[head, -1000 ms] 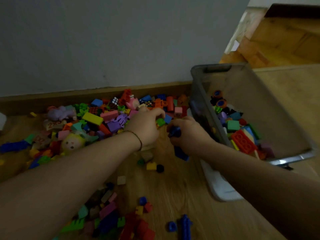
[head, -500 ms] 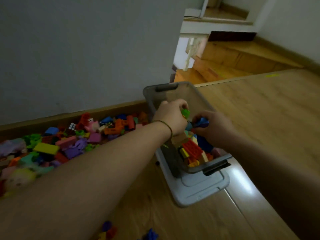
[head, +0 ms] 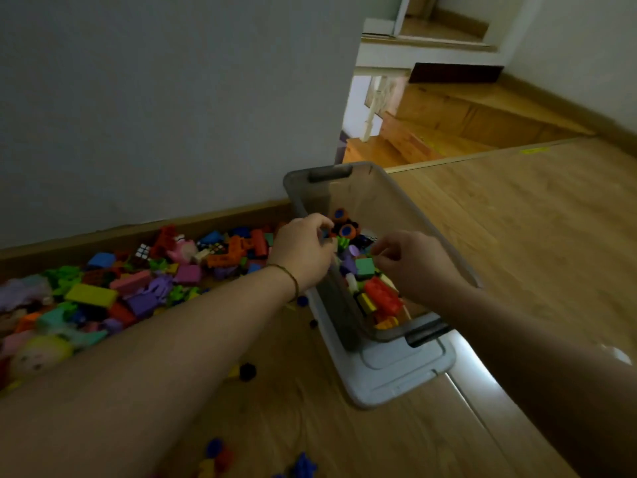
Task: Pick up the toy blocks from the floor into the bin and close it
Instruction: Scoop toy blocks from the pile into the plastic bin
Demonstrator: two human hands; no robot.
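Both hands are over the open grey bin point(head: 379, 191), which sits on its pale lid point(head: 396, 374) on the wood floor point(head: 517, 236) — left hand point(head: 305, 251) has fingers curled at the bin's left rim beside a green piece point(head: 343, 242), can't tell if it's pinching it. Right hand point(head: 415, 262) is curled loosely above a green block point(head: 364, 267), grip unclear. Bin is partly filled with toy blocks point(head: 382, 296) — big pile of blocks point(head: 144, 281) lies left of it along the wall point(head: 172, 98), a few strays point(head: 220, 457) at the bottom edge
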